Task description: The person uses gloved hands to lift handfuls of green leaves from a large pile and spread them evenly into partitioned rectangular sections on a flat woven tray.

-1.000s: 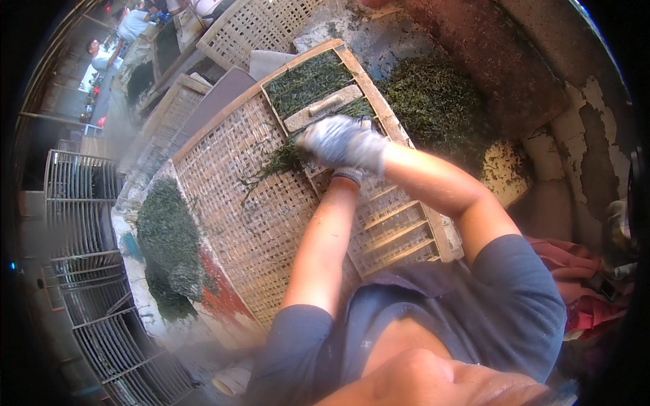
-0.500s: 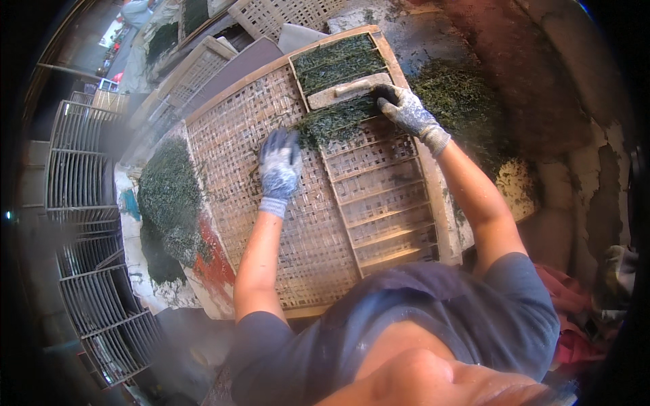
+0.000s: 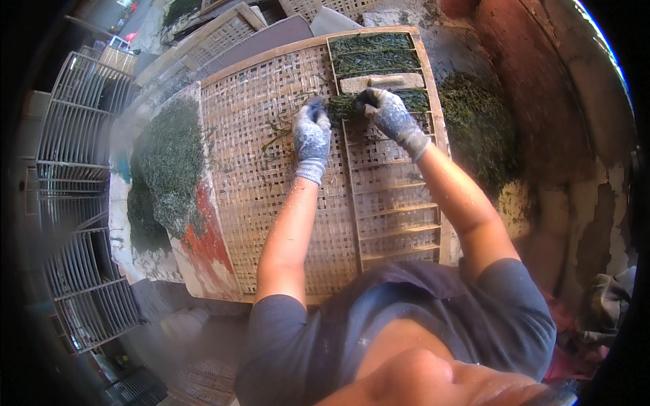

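Green strands [image 3: 345, 107], dark, tangled, between left hand [image 3: 312, 137] and right hand [image 3: 393, 118], cannot tell whether either grip holds any

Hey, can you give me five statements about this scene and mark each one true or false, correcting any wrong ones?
1. The left hand and the right hand are both gloved. True.
2. The handled block is closer to the left hand than to the right. False: it is closer to the right hand.
3. Dark green strands lie between the two hands. True.
4. Every compartment of the slatted frame is packed with green strands. False: bare weave shows in those nearest the body.
5. A dark green heap lies left of the woven mat. True.
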Tool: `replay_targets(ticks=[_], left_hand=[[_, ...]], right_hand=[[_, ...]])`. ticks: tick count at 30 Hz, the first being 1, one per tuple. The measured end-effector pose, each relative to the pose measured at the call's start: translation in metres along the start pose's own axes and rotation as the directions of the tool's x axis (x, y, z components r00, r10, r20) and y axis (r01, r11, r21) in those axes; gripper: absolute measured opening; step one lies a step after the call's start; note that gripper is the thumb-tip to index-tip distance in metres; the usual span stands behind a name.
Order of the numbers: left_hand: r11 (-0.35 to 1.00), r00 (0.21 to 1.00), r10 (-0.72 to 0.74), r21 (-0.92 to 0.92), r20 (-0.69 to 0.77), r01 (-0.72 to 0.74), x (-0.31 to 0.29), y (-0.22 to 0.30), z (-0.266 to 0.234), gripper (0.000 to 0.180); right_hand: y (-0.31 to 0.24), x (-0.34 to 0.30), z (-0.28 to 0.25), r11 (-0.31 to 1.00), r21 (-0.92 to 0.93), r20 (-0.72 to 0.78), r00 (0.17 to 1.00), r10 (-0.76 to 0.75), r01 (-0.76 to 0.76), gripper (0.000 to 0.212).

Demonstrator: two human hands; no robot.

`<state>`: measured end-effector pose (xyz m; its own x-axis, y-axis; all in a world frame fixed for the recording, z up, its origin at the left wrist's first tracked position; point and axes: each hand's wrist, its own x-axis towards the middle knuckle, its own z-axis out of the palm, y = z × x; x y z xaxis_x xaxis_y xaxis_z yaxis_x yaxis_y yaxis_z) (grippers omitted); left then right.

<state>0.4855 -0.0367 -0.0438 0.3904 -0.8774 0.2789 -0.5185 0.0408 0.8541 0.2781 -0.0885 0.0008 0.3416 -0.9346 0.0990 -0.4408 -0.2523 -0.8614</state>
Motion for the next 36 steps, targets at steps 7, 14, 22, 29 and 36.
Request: replay_targets(ticks=[7,14,22,29,36], left_hand=[[0.953,0.959,0.231,0.158,0.164,-0.257,-0.063,0.02,-0.041,0.047],[0.727,0.771,0.352,0.364,0.531,-0.582,-0.05,0.057,0.047,0.039],[0.926,0.919,0.075,0.314,0.388,-0.208,-0.044,0.011,0.107,0.039],[0.68,0.642,0.004,0.469,0.767,-0.564,-0.024,0.056,0.064,0.033],[0.592,0.737,0.235,0.509,0.633,-0.625,-0.032,0.033,0.075,0.036]], right_hand=[[-0.046,0.022,-0.059,0.926,-0.273,0.56,0.74,0.373,-0.26,0.033],[-0.066,0.071,-0.007,0.943,-0.238,0.418,0.901,-0.117,0.233,0.027],[-0.091,0.074,0.063,0.413,-0.733,0.675,0.651,0.348,0.54,0.053],[0.029,0.077,-0.028,0.997,-0.026,0.668,0.744,-0.036,0.072,0.048],[0.007,0.02,-0.107,0.994,0.105,0.523,0.852,-0.034,-0.025,0.06]])
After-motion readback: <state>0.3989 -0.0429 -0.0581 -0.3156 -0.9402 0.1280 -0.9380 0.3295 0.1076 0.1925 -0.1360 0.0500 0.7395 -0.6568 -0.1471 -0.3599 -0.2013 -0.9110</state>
